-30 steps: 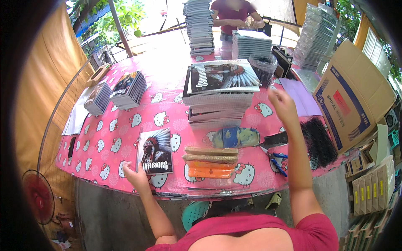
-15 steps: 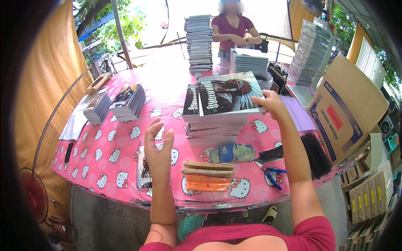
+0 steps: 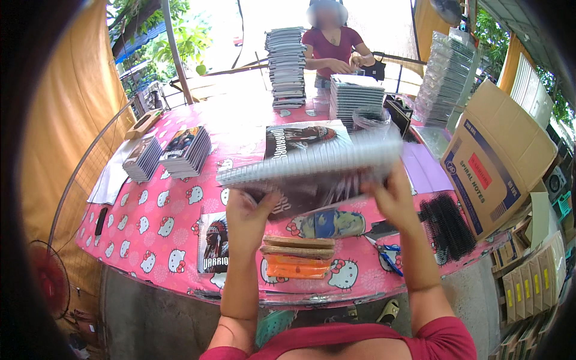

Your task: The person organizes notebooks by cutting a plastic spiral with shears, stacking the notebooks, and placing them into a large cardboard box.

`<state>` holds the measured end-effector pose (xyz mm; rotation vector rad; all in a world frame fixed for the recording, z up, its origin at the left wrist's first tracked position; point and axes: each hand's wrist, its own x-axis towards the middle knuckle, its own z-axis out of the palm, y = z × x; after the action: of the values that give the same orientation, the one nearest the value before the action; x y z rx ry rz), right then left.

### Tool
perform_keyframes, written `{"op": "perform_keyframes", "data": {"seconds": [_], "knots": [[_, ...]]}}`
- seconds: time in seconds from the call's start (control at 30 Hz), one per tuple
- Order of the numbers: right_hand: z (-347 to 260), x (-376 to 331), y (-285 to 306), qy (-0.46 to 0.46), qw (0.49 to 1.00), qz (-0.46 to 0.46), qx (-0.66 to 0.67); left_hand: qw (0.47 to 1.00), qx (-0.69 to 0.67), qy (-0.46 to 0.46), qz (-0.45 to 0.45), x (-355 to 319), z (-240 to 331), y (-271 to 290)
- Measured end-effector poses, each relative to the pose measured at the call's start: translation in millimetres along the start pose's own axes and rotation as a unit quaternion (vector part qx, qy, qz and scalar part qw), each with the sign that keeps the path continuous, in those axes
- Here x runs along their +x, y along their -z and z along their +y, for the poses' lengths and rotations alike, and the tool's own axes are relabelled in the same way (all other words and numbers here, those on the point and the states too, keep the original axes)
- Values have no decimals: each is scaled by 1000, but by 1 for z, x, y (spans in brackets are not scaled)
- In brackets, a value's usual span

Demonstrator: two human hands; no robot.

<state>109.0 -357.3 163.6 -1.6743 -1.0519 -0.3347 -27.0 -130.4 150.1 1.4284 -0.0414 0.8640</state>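
- Bright daylight, blown out at the back behind the worktop (image 3: 180,240).
- Motion blur on the lifted spiral notebook (image 3: 312,168).
- Fisheye bending, dark vignette at the rim.

Pink tablecloth (image 3: 150,234) with white cat faces (red bows); dark notebook (image 3: 312,174) with white spiral edge; orange pads (image 3: 297,267); black coils (image 3: 447,225); brown box (image 3: 498,156).
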Motion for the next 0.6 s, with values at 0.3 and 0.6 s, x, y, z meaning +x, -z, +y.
{"op": "perform_keyframes", "data": {"seconds": [0.3, 0.6], "knots": [[45, -142, -51, -170, 972, -12, 164, 990, 74, 92, -75, -55, -13, 15], [29, -139, -65, -169, 982, 22, 81, 994, 62, 52, -79, -60, -11, 22]]}}
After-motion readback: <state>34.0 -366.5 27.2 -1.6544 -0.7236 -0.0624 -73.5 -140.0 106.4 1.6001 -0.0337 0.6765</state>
